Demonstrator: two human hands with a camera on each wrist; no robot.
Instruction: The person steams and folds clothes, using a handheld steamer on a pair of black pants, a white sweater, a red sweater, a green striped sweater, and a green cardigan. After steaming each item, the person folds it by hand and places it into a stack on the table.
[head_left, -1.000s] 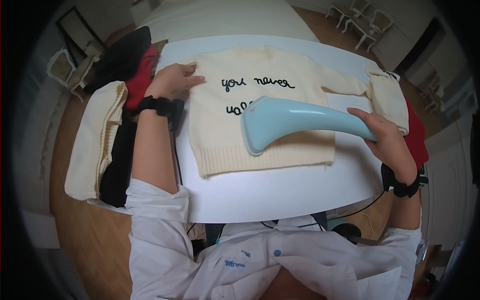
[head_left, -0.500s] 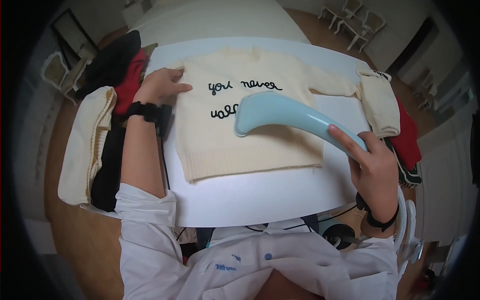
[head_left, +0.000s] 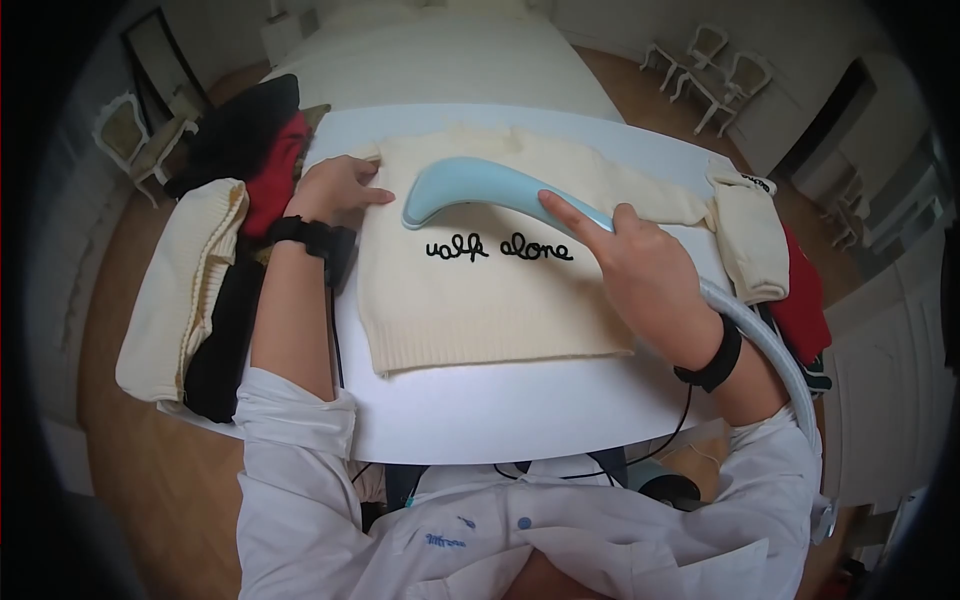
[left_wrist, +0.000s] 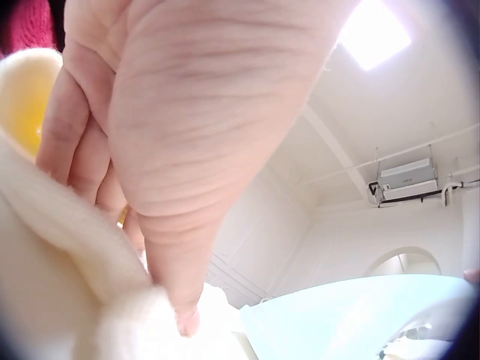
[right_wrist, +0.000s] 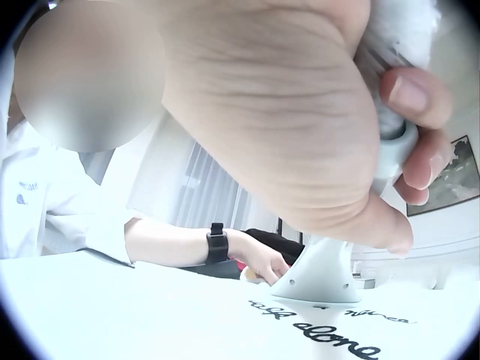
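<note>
A cream knitted sweater (head_left: 480,310) lies spread on a white board, the black lettering "walk alone" showing across its front. My right hand (head_left: 650,280) grips the handle of a pale blue garment steamer (head_left: 475,180), index finger stretched along its top. The steamer head covers the upper line of lettering in the head view; in the right wrist view, the steamer (right_wrist: 319,274) has its flared head down close over the knit. At the sweater's upper left edge, my left hand (head_left: 335,190) holds the fabric. Cream knit (left_wrist: 67,232) bunches between its thumb and fingers in the left wrist view.
Folded cream knitwear (head_left: 175,290), black garments (head_left: 235,130) and a red one (head_left: 278,170) lie at the left. Another folded cream sweater (head_left: 750,240) and red knitwear (head_left: 803,300) lie at the right. A grey hose (head_left: 775,350) runs past my right forearm from the steamer.
My right hand has carried the steamer up and left over the sweater, uncovering the lower lettering and covering the upper line. The left hand stays at the sweater's left edge.
</note>
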